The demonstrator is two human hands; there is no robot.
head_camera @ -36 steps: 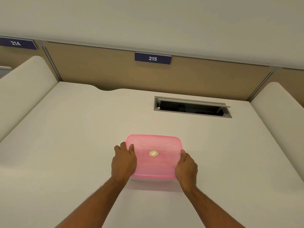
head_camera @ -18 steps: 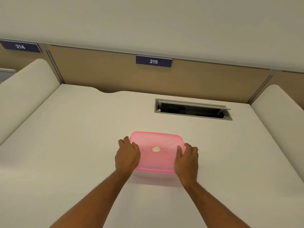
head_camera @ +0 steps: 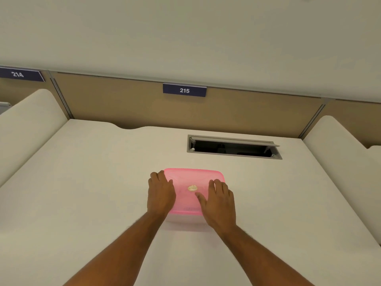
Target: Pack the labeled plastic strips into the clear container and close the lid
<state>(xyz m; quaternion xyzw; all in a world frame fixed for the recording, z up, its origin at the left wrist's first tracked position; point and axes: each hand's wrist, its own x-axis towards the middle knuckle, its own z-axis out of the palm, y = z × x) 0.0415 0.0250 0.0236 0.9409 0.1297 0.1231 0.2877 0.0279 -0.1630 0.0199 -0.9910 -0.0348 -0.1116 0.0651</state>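
Right now the pink lid (head_camera: 190,180) is sitting on top of the box (head_camera: 183,220) in the middle of the white bench (head_camera: 82,182). Both hands are lying flat on it with fingers spread out, not gripping anything: the left hand (head_camera: 160,195) is resting over the lid's left edge, and the right hand (head_camera: 219,203) is resting on its right side, beside the little round sticker (head_camera: 192,188).

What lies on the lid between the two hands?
In the head view, only bare pink lid with a small round gold sticker between left hand and right hand.
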